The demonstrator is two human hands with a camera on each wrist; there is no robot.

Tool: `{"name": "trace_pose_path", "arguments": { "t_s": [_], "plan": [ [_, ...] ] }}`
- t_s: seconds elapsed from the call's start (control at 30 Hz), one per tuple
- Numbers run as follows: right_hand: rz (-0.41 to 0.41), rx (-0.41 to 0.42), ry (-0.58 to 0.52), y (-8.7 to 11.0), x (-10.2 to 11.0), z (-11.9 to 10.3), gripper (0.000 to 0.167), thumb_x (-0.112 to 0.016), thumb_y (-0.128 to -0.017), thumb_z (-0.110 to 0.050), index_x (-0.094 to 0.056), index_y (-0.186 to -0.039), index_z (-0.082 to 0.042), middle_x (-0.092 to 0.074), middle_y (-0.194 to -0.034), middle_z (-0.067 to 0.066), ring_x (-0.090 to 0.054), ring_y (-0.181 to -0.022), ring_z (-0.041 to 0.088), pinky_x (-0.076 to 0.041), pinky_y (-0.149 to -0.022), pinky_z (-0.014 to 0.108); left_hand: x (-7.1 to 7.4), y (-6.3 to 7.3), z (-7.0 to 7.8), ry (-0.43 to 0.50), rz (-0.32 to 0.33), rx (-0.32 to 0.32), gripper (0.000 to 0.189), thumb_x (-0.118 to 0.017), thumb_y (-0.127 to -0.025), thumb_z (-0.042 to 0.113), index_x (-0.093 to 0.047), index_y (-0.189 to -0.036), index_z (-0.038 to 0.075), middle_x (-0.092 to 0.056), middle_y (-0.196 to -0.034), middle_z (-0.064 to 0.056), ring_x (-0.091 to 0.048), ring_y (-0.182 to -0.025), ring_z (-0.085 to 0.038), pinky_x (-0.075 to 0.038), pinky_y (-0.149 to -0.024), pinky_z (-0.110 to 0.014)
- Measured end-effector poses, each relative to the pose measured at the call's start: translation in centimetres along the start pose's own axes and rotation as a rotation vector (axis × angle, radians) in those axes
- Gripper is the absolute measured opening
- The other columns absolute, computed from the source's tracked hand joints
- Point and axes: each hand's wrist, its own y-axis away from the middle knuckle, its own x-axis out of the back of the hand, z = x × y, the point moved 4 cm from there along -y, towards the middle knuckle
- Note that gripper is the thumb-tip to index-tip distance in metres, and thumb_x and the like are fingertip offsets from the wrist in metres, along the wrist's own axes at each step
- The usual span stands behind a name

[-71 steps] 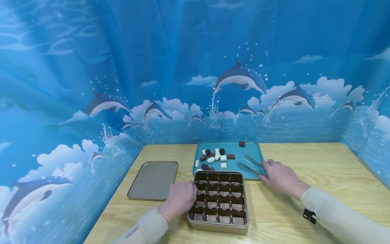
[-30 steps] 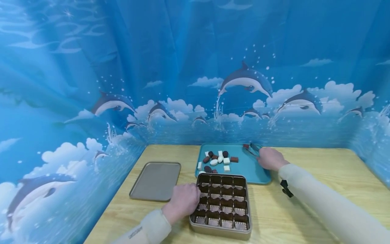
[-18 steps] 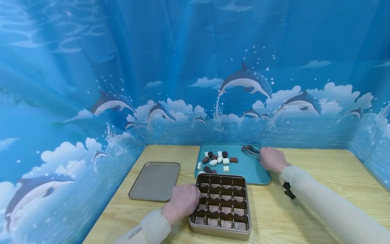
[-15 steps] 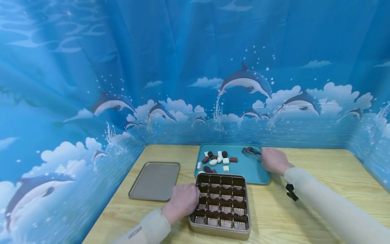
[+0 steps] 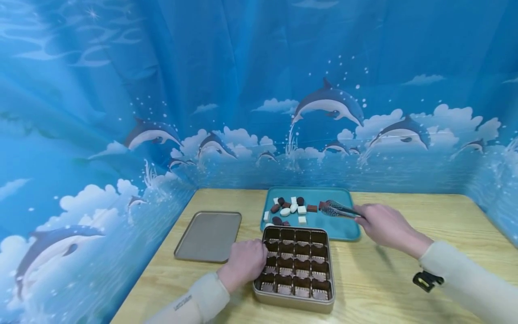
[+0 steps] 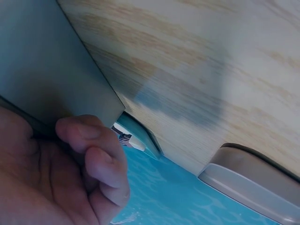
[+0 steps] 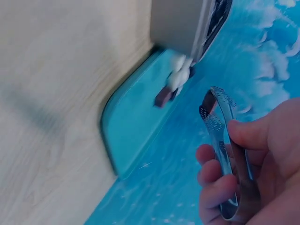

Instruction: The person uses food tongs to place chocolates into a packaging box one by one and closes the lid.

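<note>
My right hand (image 5: 388, 227) grips metal tongs (image 5: 339, 209), thumb on one arm and fingers curled round the other. Between the tips of the tongs sits a brown chocolate block (image 5: 322, 205), held above the blue tray (image 5: 341, 230); in the right wrist view the perforated tips (image 7: 216, 123) partly hide it. With curled fingers my left hand (image 5: 244, 263) holds the left rim of a bronze tin (image 5: 292, 303). A brown divided insert (image 5: 294, 263) fills this tin, and its visible compartments hold nothing.
White and brown chocolates (image 5: 285, 211) of several shapes lie on the tray's left half, some half hidden behind the tin. A flat bronze lid (image 5: 209, 236) lies on the wooden table (image 5: 388, 292) to the left. A dolphin-printed curtain (image 5: 243, 90) rises behind the table.
My right hand moved the tongs to the tray's far right corner, took hold of the brown block there, then lifted it and drew back towards me. My left hand stays at the tin.
</note>
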Motion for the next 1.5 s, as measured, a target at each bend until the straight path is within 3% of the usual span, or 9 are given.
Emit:
{"name": "trace_pose_path", "arguments": {
  "t_s": [0.13, 0.3, 0.53, 0.73, 0.87, 1.0, 1.13, 1.37, 1.5],
  "plan": [
    [0.028, 0.05, -0.005, 2.2, 0.8, -1.7, 0.036, -0.064, -0.097, -0.013, -0.064, -0.129, 0.003, -0.072, -0.115, 0.017, -0.033, -0.048, 0.007, -0.028, -0.046, 0.025, 0.1, 0.0, -0.1, -0.003, 0.004, -0.009, 0.036, -0.049, -0.1, 0.027, -0.053, -0.069, 0.012, -0.057, -0.061, -0.005, -0.06, -0.054, -0.025, -0.043, -0.041, -0.042],
    [0.002, 0.095, -0.017, 3.8, 0.4, -3.1, 0.034, -0.066, -0.096, -0.013, -0.066, -0.128, -0.001, -0.071, -0.12, 0.016, -0.032, -0.049, 0.003, -0.029, -0.047, 0.023, 0.2, -0.1, -0.3, -0.044, 0.031, -0.042, 0.035, -0.052, -0.1, 0.027, -0.051, -0.068, 0.012, -0.051, -0.058, -0.004, -0.057, -0.05, -0.023, -0.043, -0.039, -0.041],
    [-0.03, 0.117, 0.028, 3.8, -0.3, -4.0, 0.036, -0.069, -0.094, -0.018, -0.067, -0.126, -0.003, -0.074, -0.113, 0.011, -0.054, -0.067, 0.001, -0.044, -0.057, 0.027, 0.1, -0.3, -0.7, -0.034, 0.002, -0.02, 0.036, -0.05, -0.1, 0.028, -0.052, -0.069, 0.012, -0.054, -0.059, -0.005, -0.058, -0.051, -0.024, -0.044, -0.04, -0.042],
    [-0.029, 0.093, -0.009, 3.6, -0.2, -4.1, 0.04, -0.067, -0.095, -0.017, -0.064, -0.13, 0.001, -0.071, -0.12, 0.018, -0.041, -0.055, 0.002, -0.038, -0.051, 0.024, 0.2, -0.2, -0.8, -0.023, -0.014, -0.003, 0.036, -0.049, -0.101, 0.028, -0.052, -0.068, 0.012, -0.055, -0.06, -0.005, -0.059, -0.052, -0.025, -0.045, -0.041, -0.042],
    [-0.005, 0.066, -0.031, 2.7, -0.1, -3.4, 0.041, -0.065, -0.096, -0.015, -0.061, -0.133, 0.004, -0.069, -0.122, 0.021, -0.037, -0.05, 0.006, -0.033, -0.046, 0.025, 0.1, -0.3, -0.8, -0.014, -0.03, 0.005, 0.035, -0.049, -0.1, 0.028, -0.052, -0.069, 0.012, -0.056, -0.061, -0.005, -0.06, -0.054, -0.025, -0.045, -0.042, -0.043],
    [0.006, 0.052, -0.012, 0.6, -1.0, -2.1, 0.043, -0.067, -0.095, -0.015, -0.059, -0.131, 0.007, -0.07, -0.117, 0.023, -0.058, -0.063, 0.013, -0.053, -0.057, 0.034, -0.3, -0.3, -0.8, -0.021, -0.045, 0.008, 0.036, -0.048, -0.101, 0.029, -0.052, -0.069, 0.013, -0.055, -0.061, -0.005, -0.06, -0.054, -0.025, -0.045, -0.042, -0.043],
    [-0.002, 0.035, 0.007, -1.6, -2.5, -0.7, 0.044, -0.068, -0.094, -0.014, -0.059, -0.13, 0.009, -0.068, -0.118, 0.027, -0.069, -0.079, 0.026, -0.059, -0.07, 0.046, -0.5, -0.3, -0.7, -0.023, -0.052, 0.019, 0.038, -0.047, -0.101, 0.03, -0.052, -0.069, 0.013, -0.056, -0.062, -0.005, -0.06, -0.055, -0.025, -0.045, -0.043, -0.043],
    [0.006, 0.031, 0.048, -3.9, -4.3, 0.8, 0.041, -0.068, -0.093, -0.011, -0.06, -0.127, 0.009, -0.07, -0.113, 0.026, -0.07, -0.093, 0.04, -0.059, -0.074, 0.053, -0.2, -0.1, -0.1, -0.021, -0.042, 0.021, 0.036, -0.048, -0.101, 0.03, -0.052, -0.069, 0.013, -0.058, -0.062, -0.005, -0.061, -0.055, -0.025, -0.045, -0.043, -0.042],
    [-0.009, 0.013, 0.052, -4.8, -5.1, 1.0, 0.042, -0.068, -0.093, -0.011, -0.059, -0.129, 0.009, -0.068, -0.117, 0.027, -0.07, -0.093, 0.039, -0.06, -0.069, 0.048, -0.1, -0.1, 0.0, -0.02, -0.036, 0.02, 0.037, -0.048, -0.101, 0.03, -0.052, -0.069, 0.013, -0.058, -0.062, -0.005, -0.061, -0.055, -0.025, -0.045, -0.044, -0.042]
  ]
}}
